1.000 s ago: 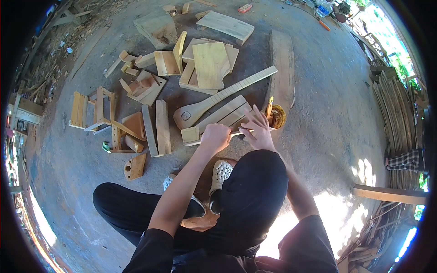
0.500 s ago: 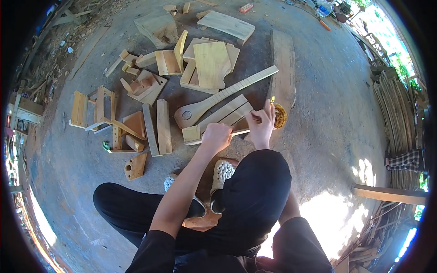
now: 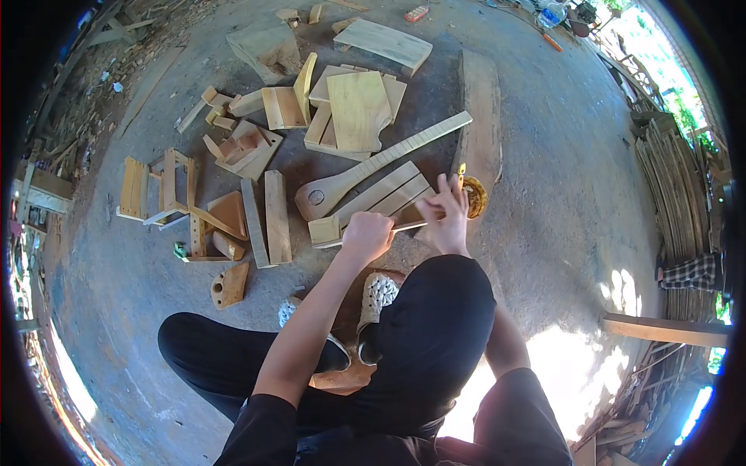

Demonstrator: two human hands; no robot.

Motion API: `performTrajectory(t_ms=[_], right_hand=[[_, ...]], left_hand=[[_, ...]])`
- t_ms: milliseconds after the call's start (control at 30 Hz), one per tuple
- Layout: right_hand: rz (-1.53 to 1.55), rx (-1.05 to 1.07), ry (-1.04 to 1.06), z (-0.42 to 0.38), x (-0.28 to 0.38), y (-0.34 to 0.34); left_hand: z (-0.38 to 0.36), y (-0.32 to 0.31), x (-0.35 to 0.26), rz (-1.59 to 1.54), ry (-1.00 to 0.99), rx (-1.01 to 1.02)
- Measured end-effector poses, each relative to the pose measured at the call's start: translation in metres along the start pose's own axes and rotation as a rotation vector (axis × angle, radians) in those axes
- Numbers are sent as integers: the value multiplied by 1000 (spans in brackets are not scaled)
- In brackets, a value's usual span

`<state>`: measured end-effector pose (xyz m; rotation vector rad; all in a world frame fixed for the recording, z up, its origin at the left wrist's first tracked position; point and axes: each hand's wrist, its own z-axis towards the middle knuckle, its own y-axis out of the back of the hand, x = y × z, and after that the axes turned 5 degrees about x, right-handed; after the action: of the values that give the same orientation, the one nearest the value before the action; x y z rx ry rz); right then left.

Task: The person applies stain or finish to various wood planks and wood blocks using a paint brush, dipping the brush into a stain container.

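Observation:
My left hand (image 3: pixel 368 235) is closed in a fist at the near edge of a slatted wooden piece (image 3: pixel 378 189). Whatever lies inside the fist is hidden. Just to its right, my right hand (image 3: pixel 447 221) bends its thumb and index finger together, slightly blurred, with the other fingers raised; I cannot tell what is in the pinch. A slim yellow object (image 3: pixel 461 169) stands at those raised fingertips. Beside them sits a round yellow-brown item (image 3: pixel 476 197). Beyond the slatted piece lies a long-necked wooden instrument part (image 3: pixel 357 183) with a round hole.
A long plank (image 3: pixel 479 116) lies ahead on the right. Several wooden boards (image 3: pixel 360 113) and two upright blocks (image 3: pixel 277 217) lie across the floor, with a small wooden frame (image 3: pixel 167 186) at left. Stacked strips (image 3: pixel 674 194) lean far right, above a beam (image 3: pixel 664 331).
My right hand's raised fingers have spread and its pinch has shifted slightly left and down. The left fist stays at the wood's edge. The whole view has drifted slightly.

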<state>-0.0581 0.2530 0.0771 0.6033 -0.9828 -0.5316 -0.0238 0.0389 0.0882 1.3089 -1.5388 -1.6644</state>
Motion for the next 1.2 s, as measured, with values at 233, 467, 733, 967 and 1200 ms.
performTrajectory(t_ms=[233, 467, 733, 967, 1200], right_hand=[[-47, 154, 107, 0, 3, 7], [-30, 126, 68, 5, 6, 12], [19, 119, 36, 9, 0, 12], [-36, 174, 117, 12, -1, 17], [-82, 111, 75, 11, 3, 14]], left_hand=[[4, -4, 4, 12, 4, 8], [4, -6, 5, 1, -8, 11], [3, -5, 4, -12, 19, 29], [2, -6, 4, -22, 9, 28], [3, 1, 3, -20, 38, 44]])
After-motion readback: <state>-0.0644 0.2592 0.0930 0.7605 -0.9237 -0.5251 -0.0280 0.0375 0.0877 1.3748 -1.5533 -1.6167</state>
